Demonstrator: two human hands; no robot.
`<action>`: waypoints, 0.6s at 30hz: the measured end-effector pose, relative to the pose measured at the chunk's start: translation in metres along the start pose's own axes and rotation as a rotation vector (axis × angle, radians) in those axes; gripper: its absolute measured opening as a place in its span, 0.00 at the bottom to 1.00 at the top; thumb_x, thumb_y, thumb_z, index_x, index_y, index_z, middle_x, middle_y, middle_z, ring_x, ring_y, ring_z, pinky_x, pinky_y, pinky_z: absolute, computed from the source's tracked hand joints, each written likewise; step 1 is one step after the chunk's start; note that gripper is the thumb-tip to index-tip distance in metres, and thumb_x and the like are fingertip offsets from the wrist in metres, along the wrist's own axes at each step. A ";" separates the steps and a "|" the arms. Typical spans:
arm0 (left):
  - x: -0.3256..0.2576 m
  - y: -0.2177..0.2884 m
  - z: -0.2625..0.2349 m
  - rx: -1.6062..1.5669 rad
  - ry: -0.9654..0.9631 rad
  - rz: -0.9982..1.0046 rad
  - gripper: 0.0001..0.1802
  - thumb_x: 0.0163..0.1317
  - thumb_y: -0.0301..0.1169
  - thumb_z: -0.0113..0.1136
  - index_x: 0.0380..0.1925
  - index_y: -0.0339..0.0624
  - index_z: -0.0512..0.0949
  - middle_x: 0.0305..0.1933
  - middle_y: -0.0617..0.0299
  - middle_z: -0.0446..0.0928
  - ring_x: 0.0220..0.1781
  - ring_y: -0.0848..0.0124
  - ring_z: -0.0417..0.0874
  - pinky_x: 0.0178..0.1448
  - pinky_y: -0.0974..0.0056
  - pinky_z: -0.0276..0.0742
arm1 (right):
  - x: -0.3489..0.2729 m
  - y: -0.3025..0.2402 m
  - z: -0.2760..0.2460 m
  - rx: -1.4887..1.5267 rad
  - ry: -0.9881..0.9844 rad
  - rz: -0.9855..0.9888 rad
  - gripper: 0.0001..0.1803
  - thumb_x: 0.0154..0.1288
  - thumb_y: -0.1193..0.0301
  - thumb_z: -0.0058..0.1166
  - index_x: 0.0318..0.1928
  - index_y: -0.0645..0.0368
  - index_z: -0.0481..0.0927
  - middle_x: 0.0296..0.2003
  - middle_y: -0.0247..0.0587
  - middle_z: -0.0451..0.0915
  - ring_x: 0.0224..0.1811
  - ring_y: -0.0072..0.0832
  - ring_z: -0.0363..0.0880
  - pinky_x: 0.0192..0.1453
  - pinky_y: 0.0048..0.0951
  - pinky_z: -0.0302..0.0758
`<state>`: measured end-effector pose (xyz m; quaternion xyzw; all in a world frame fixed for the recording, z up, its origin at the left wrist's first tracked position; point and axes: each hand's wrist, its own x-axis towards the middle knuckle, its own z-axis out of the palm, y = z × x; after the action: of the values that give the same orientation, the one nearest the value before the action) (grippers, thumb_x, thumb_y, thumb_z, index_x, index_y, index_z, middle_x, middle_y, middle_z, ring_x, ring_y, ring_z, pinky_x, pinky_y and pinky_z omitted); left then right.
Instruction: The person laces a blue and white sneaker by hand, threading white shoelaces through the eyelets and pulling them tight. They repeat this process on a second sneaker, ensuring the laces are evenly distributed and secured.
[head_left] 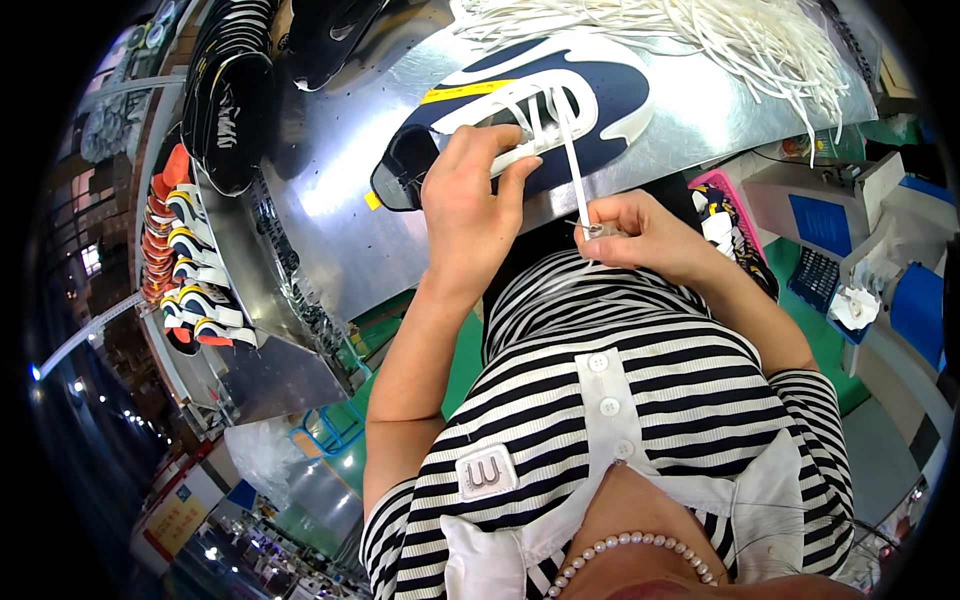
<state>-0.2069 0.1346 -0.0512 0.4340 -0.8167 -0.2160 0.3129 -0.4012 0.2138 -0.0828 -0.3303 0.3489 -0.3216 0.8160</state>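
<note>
Striped shirt (600,400) below; left hand (470,195) grips sneaker (520,110), right hand (635,235) pinches lace (572,165); overtension may slip it from the fingertips.

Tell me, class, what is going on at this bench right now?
A person in a striped shirt is lacing a navy and white shoe on a metal bench. The left hand steadies the shoe at its side, fingers on the upper. The right hand pinches the end of a white lace that runs up to the eyelets. A heap of loose white laces lies behind the shoe, and more shoes sit in a row off to the left.
</note>
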 end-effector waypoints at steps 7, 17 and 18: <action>0.007 -0.011 0.007 0.215 -0.155 -0.019 0.13 0.56 0.28 0.66 0.42 0.43 0.81 0.30 0.55 0.75 0.34 0.58 0.80 0.37 0.56 0.75 | 0.008 -0.009 -0.002 -0.530 0.270 -0.335 0.09 0.68 0.68 0.58 0.41 0.61 0.79 0.33 0.27 0.78 0.36 0.14 0.73 0.41 0.18 0.69; 0.028 -0.020 -0.001 0.020 -0.422 -0.336 0.23 0.57 0.40 0.69 0.49 0.37 0.82 0.42 0.51 0.85 0.42 0.65 0.87 0.50 0.63 0.78 | 0.081 -0.023 -0.033 -0.680 0.623 -0.718 0.08 0.64 0.71 0.62 0.40 0.61 0.80 0.29 0.37 0.82 0.27 0.20 0.77 0.32 0.23 0.73; 0.029 -0.019 0.001 0.022 -0.400 -0.361 0.23 0.56 0.40 0.70 0.48 0.38 0.82 0.40 0.51 0.85 0.40 0.66 0.87 0.49 0.63 0.78 | 0.081 -0.023 -0.032 -0.709 0.643 -0.702 0.08 0.63 0.71 0.63 0.40 0.61 0.80 0.30 0.38 0.83 0.27 0.22 0.78 0.32 0.23 0.73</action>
<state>-0.2094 0.1007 -0.0546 0.5245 -0.7742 -0.3407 0.0968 -0.3886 0.1291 -0.1118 -0.5645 0.5345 -0.5199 0.3539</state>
